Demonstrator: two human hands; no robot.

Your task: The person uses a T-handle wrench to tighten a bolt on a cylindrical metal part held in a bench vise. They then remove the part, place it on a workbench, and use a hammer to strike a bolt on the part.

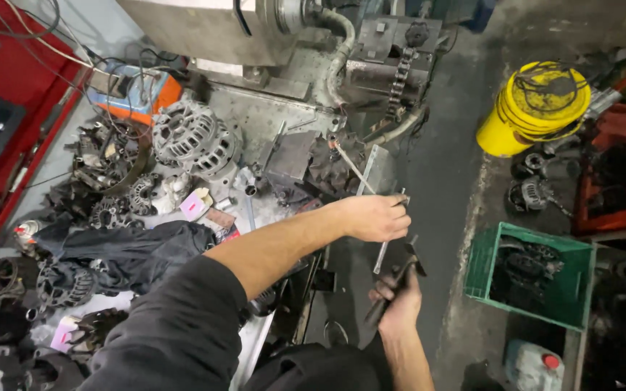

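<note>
The left arm, sleeve pushed up to the elbow, is stretched toward two o'clock, and the left hand [374, 217] is closed in a loose fist, knuckles up. The right hand [398, 300] is raised toward twelve o'clock just below it, fingers curled shut, forearm bare.

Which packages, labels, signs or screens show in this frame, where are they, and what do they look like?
Pink paper tag: on the cluttered bench, small, squarish, beside an alternator.
Second pink tag: lower left bench edge, small, partly curled.
White jug: on the floor, bottom right, red cap.
Yellow bucket: floor, upper right, round.
No screens or signs.
</note>
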